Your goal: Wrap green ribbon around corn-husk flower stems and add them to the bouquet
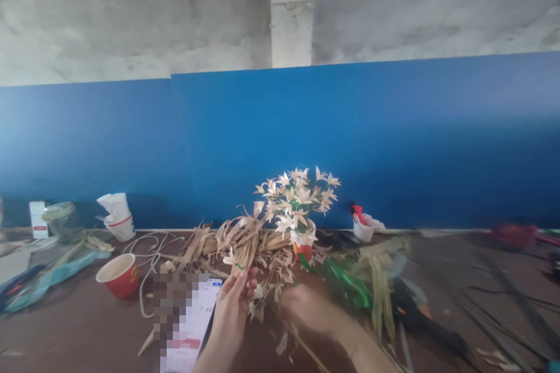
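Observation:
My left hand (238, 294) pinches a small pale flower (230, 257) between thumb and fingertips, with a bit of green at its base. The flower looks made of dried husk. To the right, low over the table, my right hand (301, 306) is smeared by motion, so its fingers and anything in them cannot be made out. Loose pale petals (257, 306) lie between the hands. Behind them, a bunch of similar flowers (297, 195) stands in a red and white cup (303, 250). A heap of dry husks (245, 239) spreads beyond my left hand.
A phone (188, 332) lies beside my left forearm. A red paper cup (119, 277), white cable (151, 245) and tissue-filled cup (120, 224) are left. Shiny green material (350, 285), husk strips (382, 280), a black tool (426, 320) and a small white cup (363, 228) are right.

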Tool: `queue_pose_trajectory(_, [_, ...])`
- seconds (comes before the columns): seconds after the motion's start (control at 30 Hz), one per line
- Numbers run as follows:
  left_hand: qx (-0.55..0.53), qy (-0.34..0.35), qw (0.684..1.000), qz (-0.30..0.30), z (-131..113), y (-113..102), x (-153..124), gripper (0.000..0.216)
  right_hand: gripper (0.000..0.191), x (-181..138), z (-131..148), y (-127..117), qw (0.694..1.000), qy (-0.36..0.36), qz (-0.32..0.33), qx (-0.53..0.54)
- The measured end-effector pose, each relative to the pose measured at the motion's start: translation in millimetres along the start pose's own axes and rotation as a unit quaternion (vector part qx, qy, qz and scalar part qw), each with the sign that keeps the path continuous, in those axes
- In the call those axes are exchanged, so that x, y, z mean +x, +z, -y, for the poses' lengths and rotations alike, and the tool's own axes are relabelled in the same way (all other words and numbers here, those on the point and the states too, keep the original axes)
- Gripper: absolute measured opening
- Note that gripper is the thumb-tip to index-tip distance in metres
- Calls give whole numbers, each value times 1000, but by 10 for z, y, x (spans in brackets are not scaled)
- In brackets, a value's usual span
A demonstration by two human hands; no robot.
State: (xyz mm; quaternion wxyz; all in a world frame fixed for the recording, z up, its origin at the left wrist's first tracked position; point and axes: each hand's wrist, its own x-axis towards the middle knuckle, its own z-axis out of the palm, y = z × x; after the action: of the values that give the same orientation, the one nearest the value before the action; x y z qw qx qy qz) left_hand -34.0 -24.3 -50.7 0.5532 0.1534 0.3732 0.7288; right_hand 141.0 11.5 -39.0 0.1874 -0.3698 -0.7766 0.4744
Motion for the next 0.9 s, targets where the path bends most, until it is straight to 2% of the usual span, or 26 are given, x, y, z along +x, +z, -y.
queue_pose_trajectory(0.27, [-10, 5, 1000, -1, 20, -15, 37, 15, 28, 2, -35, 47, 999, -8, 0, 41])
queue_pose_trajectory(0.43, [-1, -6, 1000, 4, 33, 9, 6, 17, 26, 1, 40, 70, 997, -9, -36, 75])
queue_pose_trajectory(0.6, [12, -17, 1000, 16, 49, 56, -48, 23, 22, 20, 112, 110, 994, -21, -90, 60])
queue_pose_trajectory(0.7, [18, -17, 1000, 16, 52, 59, -54, 29, 21, 23, 125, 143, 993, -4, -102, 51])
queue_pose_trajectory(0.9, [14, -13, 1000, -5, 92, 44, -44, 27, 19, -12, 214, 161, 993, 3, -121, 16])
